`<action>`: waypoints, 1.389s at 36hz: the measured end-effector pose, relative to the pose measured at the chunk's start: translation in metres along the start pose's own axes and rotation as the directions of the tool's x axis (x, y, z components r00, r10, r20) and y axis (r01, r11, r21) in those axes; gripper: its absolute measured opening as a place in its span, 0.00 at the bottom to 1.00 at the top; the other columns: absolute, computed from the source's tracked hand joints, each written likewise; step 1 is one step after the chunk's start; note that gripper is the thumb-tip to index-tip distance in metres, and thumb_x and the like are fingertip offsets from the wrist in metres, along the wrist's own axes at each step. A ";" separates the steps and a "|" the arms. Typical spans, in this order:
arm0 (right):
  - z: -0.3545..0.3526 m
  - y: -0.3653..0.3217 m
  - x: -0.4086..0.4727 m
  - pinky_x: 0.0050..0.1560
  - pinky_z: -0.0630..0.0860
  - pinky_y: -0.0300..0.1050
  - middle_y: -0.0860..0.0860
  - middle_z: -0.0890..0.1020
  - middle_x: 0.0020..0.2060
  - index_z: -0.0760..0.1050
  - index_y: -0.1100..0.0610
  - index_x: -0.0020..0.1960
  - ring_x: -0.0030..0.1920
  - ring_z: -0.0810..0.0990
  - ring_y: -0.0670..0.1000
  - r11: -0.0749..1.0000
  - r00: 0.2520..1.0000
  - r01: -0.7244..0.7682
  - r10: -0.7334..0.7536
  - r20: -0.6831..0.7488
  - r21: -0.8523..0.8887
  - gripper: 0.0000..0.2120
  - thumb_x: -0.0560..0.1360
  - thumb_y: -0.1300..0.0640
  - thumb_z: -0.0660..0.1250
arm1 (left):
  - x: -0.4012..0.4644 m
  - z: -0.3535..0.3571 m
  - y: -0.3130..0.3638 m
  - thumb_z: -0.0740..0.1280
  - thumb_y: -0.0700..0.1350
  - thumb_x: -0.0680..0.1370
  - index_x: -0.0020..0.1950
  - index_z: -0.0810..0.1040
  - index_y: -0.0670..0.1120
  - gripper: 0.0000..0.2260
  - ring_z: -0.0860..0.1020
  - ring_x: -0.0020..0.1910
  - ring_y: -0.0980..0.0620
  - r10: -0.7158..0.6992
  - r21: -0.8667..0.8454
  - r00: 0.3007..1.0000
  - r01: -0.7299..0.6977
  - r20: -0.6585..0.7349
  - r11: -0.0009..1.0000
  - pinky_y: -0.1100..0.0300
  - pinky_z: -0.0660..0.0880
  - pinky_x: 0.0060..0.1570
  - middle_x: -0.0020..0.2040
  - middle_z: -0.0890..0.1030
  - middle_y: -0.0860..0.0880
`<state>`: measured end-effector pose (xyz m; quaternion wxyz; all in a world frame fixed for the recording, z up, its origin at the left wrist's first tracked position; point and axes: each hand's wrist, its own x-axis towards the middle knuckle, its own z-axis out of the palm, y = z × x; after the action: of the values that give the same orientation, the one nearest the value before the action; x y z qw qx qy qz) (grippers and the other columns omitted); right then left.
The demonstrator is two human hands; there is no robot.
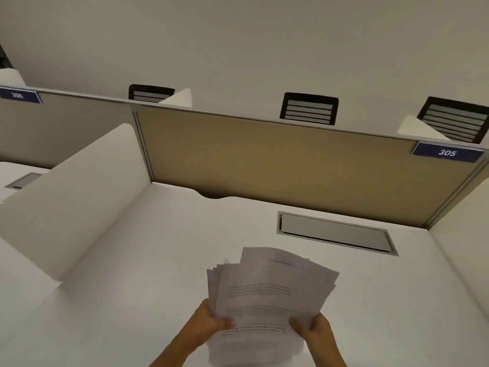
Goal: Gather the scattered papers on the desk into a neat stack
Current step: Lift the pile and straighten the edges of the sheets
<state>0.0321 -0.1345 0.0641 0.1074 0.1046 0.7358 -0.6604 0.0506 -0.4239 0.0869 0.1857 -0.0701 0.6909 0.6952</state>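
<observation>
A white tabletop (137, 260) fills the lower half of the frame, walled in by a tan divider panel (277, 168) across the middle and a white side screen (79, 197) at the left. A grey cable hatch (336, 235) is set into the tabletop at centre right. A blue number plate reading 305 (447, 152) sits on the panel's upper right corner, and black chair backs (309, 109) show beyond it.

At the lower centre of the frame you hold the papers (267, 295) up between both hands. Your left hand (211, 323) is clamped on the bundle's lower left edge, thumb on top. Your right hand (312, 328) is clamped on its lower right edge, thumb on top. The papers rise away from your hands toward the hatch.

The sheets are white with blurred lines of printed text. They are loosely gathered, their top and left edges fanned out and uneven.
</observation>
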 end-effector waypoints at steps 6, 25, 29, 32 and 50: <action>-0.004 -0.007 -0.005 0.37 0.79 0.31 0.45 0.89 0.38 0.81 0.57 0.47 0.39 0.86 0.41 0.999 0.999 0.053 -0.053 -0.014 0.003 0.13 0.71 0.74 0.72 | 0.006 0.007 0.006 0.80 0.40 0.64 0.58 0.83 0.55 0.25 0.82 0.58 0.45 0.021 -0.031 1.000 -0.022 -0.008 0.999 0.42 0.78 0.61 0.57 0.85 0.45; 0.004 -0.017 -0.001 0.44 0.82 0.40 0.55 0.88 0.50 0.84 0.53 0.54 0.52 0.85 0.56 0.983 0.974 0.159 -0.172 0.149 0.095 0.19 0.64 0.61 0.78 | -0.002 0.014 0.014 0.78 0.38 0.65 0.50 0.87 0.54 0.17 0.84 0.49 0.50 0.077 0.012 0.989 -0.076 -0.123 0.997 0.54 0.81 0.52 0.50 0.87 0.45; 0.007 -0.018 0.006 0.47 0.82 0.38 0.47 0.80 0.63 0.70 0.52 0.70 0.60 0.81 0.48 0.979 0.974 0.180 -0.190 0.122 0.094 0.36 0.66 0.68 0.79 | 0.002 0.014 0.013 0.80 0.41 0.62 0.51 0.86 0.50 0.18 0.84 0.49 0.49 0.108 0.042 0.983 -0.103 -0.147 0.994 0.52 0.80 0.52 0.50 0.87 0.43; 0.008 -0.021 0.010 0.48 0.82 0.38 0.45 0.78 0.65 0.64 0.50 0.73 0.61 0.80 0.47 0.978 0.976 0.174 -0.186 0.111 0.113 0.43 0.65 0.68 0.80 | 0.004 0.014 0.012 0.80 0.41 0.62 0.49 0.86 0.43 0.16 0.83 0.44 0.50 0.111 0.070 0.974 -0.099 -0.197 0.993 0.58 0.80 0.44 0.44 0.87 0.44; 0.015 -0.016 0.009 0.46 0.82 0.36 0.48 0.88 0.50 0.85 0.44 0.53 0.51 0.86 0.48 0.996 0.984 0.090 -0.092 0.152 0.018 0.11 0.72 0.54 0.75 | 0.015 0.027 -0.003 0.78 0.37 0.68 0.39 0.84 0.54 0.11 0.85 0.39 0.54 0.076 0.136 0.918 -0.024 -0.390 0.990 0.67 0.79 0.35 0.37 0.87 0.56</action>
<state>0.0190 -0.1510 0.0749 0.1325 0.0204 0.7257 -0.6748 0.0425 -0.3954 0.0799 0.0291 -0.1787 0.7591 0.6252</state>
